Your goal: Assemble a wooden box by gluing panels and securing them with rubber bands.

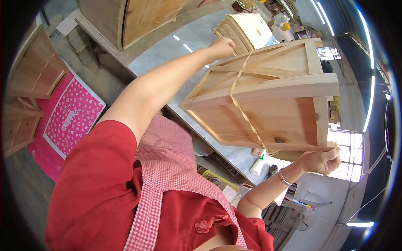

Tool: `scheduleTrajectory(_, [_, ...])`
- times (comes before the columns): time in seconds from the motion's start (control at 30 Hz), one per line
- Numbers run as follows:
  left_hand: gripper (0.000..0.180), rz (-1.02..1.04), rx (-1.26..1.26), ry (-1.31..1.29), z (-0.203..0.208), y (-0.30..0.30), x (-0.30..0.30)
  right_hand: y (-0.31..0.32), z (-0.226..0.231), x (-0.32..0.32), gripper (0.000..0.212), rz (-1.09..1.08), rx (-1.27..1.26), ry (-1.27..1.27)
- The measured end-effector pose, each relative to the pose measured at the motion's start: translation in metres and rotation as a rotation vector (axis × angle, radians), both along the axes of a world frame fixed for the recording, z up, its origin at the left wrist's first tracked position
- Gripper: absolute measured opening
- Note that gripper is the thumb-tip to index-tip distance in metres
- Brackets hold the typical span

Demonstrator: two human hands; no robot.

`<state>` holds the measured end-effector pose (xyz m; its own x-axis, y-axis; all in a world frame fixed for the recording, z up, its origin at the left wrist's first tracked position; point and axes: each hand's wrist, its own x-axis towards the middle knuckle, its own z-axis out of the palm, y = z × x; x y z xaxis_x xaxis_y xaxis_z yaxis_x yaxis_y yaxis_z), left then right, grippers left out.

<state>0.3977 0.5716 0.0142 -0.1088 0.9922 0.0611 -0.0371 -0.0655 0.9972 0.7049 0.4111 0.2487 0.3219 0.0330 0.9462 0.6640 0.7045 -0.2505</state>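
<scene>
We've got the crate (268, 96) tipped up over the worktop (197, 39), left hand (222, 45) closed in a fist at its far corner and right hand (322, 161) clamped on the near bottom edge. With a strap (243, 106) wrapped round it, we'd say keep both grips tight and turn it slowly so nothing slips.

pale wooden box (268, 104), tilted, strap-wrapped (240, 104)

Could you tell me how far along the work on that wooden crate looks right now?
The wooden crate looks assembled, and a strap already runs across it. Right now the left hand grips its far corner while the right hand holds the near edge. The strap looks loose; its ends are hidden.
</scene>
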Motion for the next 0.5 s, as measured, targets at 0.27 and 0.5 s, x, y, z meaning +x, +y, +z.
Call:
scheduleTrajectory(0.27, [0.035, -0.109, 0.301, 0.187, -0.027, 0.009, 0.014, 0.008, -0.002, -0.009, 0.023, -0.133, 0.016, 0.046])
scheduleTrajectory(0.5, [0.027, -0.028, 0.517, 0.3, -0.029, 0.009, 0.01, 0.006, 0.0, -0.008, 0.019, -0.095, 0.04, 0.073])
